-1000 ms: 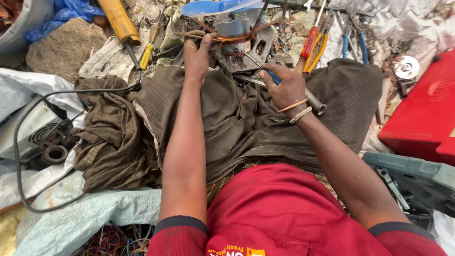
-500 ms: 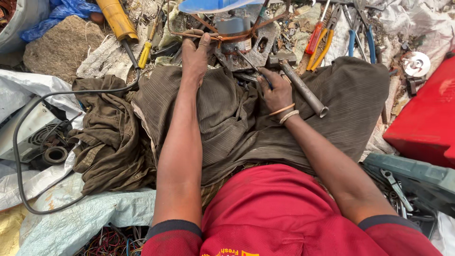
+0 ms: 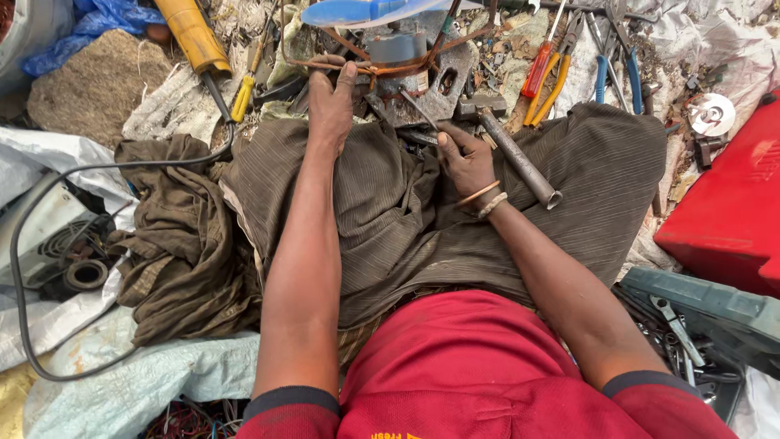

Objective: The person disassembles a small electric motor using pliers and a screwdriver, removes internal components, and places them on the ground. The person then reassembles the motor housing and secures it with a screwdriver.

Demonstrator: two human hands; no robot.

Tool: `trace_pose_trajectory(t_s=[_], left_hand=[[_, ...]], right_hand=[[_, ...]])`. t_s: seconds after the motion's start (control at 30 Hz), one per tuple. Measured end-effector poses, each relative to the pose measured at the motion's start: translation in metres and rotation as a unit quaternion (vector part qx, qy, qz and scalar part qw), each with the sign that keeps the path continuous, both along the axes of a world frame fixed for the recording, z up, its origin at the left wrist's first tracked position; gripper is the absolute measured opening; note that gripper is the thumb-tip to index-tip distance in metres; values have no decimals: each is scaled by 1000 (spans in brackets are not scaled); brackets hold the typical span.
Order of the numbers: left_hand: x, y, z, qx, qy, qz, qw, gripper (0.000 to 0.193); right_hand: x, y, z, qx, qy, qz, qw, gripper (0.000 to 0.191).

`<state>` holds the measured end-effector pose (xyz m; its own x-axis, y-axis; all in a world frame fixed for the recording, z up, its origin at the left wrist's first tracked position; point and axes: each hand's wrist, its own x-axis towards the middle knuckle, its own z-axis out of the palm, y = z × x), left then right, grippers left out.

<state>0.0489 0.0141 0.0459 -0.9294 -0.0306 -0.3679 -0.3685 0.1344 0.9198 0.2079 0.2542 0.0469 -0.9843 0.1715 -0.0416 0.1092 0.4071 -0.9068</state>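
1. A black cable (image 3: 49, 203) is looping across pale sacking (image 3: 49, 325) at the far left, beside a dark coil part (image 3: 81, 275).
2. A crumpled brown cloth (image 3: 171, 244) is lying just right of the cable, on the ground.
3. A yellow tool handle (image 3: 191, 32) is slanting down from the top left, with a small yellow screwdriver (image 3: 242, 97) near it.
4. The left hand (image 3: 331, 102) is resting palm down on a grey metal motor part (image 3: 414, 73), which is sitting on the ground in front of the knees, top centre. Its fingers are curling over the part's near edge and over copper wire (image 3: 366, 67) wrapped around it.
5. The right hand (image 3: 465, 158) is lying on the lap just right of the motor part, fingers closed around a thin metal tool (image 3: 418, 106) whose tip is reaching toward the part. Bangles (image 3: 483, 197) are circling this wrist.
6. A grey metal pipe (image 3: 520, 158) is lying aslant just beside the right hand, on the striped brown skirt (image 3: 390, 219).
7. Red, orange and blue-handled hand tools (image 3: 569, 69) are lying scattered farther right, at the top.
8. A red box (image 3: 727, 219) is sitting at the right edge, above a dark green tray (image 3: 707, 305) holding small metal tools.
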Motion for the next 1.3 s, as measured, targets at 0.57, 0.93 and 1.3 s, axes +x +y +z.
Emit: trace_pose_trajectory(t_s=[0.57,0.93,1.3], left_hand=[[7,0,16,0,94,18,995,42],[46,36,44,-401,454,-122,786,59],[38,32,40,-421,457,-60,781,86]], right_hand=[[-3,-8,51,55,-76,-45,995,29],[-5,-7,54,93,52,-42,993,27],[-9,-8,55,67,38,-32,997,28]])
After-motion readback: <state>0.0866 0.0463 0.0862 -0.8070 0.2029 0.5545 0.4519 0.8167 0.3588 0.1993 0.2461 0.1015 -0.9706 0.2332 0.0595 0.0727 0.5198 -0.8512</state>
